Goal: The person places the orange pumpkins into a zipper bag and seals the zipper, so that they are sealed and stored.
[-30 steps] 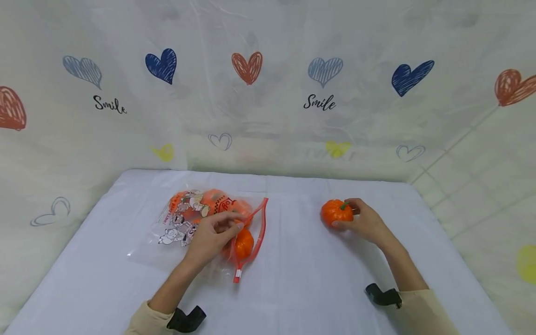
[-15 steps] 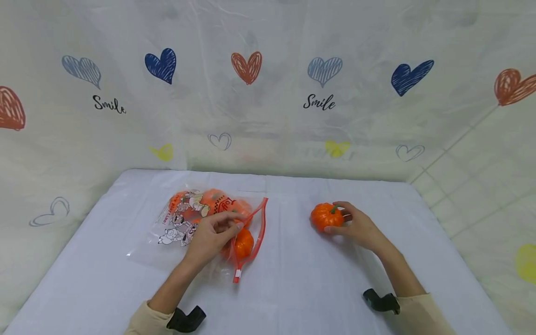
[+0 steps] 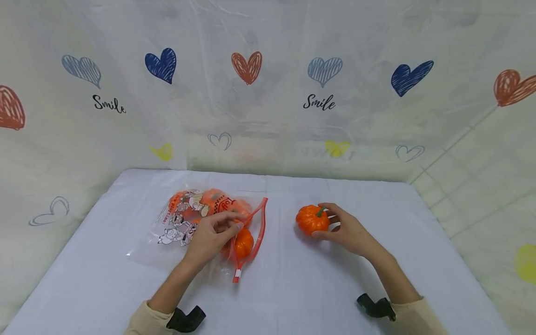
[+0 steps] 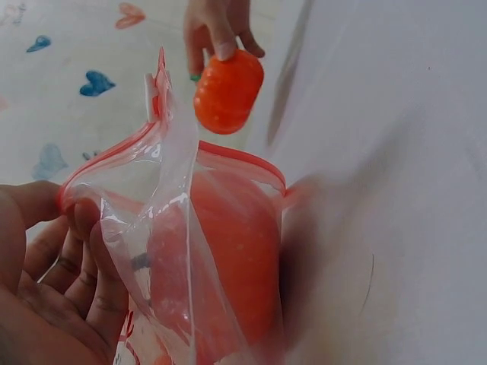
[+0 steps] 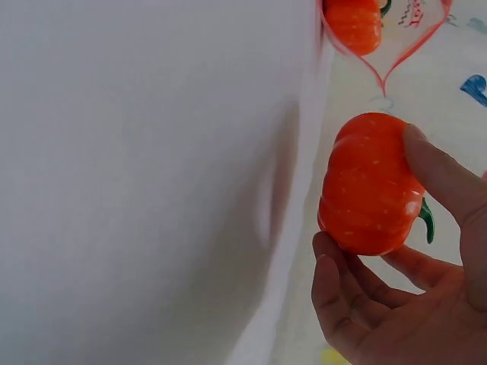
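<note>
My left hand pinches the red-trimmed edge of a clear zip bag between thumb and fingers, so its mouth gapes toward the right. Inside the bag lie several orange toy pumpkins, one of them just behind the mouth. To the right, my right hand grips another orange toy pumpkin with a green stem, thumb on one side and fingers on the other. The right wrist view has this pumpkin held in front of the bag's red mouth. In the left wrist view it appears beyond the bag's opening.
A white cloth covers the table. Behind it hangs a pale curtain printed with hearts and the word "Smile". A red zip slider sits at the bag's near corner. Black wrist mounts show at both sleeves.
My right hand has carried its toy pumpkin left and slightly nearer, closer to the bag's mouth. The left hand and the bag have stayed in place.
</note>
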A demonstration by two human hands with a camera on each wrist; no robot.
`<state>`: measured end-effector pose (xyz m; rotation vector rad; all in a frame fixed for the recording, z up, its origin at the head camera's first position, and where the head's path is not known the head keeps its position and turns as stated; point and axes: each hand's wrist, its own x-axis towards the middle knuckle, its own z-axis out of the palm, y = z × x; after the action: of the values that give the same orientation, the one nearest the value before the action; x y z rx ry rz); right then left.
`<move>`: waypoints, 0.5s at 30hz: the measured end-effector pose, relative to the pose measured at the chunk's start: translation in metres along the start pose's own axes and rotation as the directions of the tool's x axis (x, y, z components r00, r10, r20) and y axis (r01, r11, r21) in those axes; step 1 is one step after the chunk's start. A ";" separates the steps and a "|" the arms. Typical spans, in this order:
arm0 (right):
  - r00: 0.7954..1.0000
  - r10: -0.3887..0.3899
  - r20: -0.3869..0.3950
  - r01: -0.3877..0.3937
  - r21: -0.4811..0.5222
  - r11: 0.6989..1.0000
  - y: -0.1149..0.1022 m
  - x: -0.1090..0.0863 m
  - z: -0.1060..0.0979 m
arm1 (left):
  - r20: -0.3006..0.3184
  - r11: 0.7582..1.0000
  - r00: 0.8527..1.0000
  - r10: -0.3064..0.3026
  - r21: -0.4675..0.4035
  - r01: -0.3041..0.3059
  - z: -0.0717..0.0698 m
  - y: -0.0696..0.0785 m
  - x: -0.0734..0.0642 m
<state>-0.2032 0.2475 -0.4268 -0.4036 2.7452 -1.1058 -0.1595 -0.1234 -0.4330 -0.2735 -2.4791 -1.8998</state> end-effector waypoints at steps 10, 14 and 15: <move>0.999 -0.042 0.019 0.042 0.028 0.999 -0.015 -0.005 0.012 | -0.003 1.000 1.000 -0.011 -0.010 0.011 0.000 0.001 0.000; 0.998 -0.057 0.029 0.056 0.037 0.998 -0.021 -0.008 0.017 | -0.003 1.000 1.000 -0.012 -0.007 0.012 0.000 0.002 -0.001; 0.998 -0.060 0.032 0.059 0.038 0.998 -0.023 -0.009 0.018 | -0.003 1.000 1.000 -0.013 -0.006 0.013 0.000 0.002 -0.001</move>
<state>-0.1861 0.2225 -0.4236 -0.4971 2.6962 -1.1513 -0.1585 -0.1227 -0.4314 -0.2546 -2.4801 -1.9116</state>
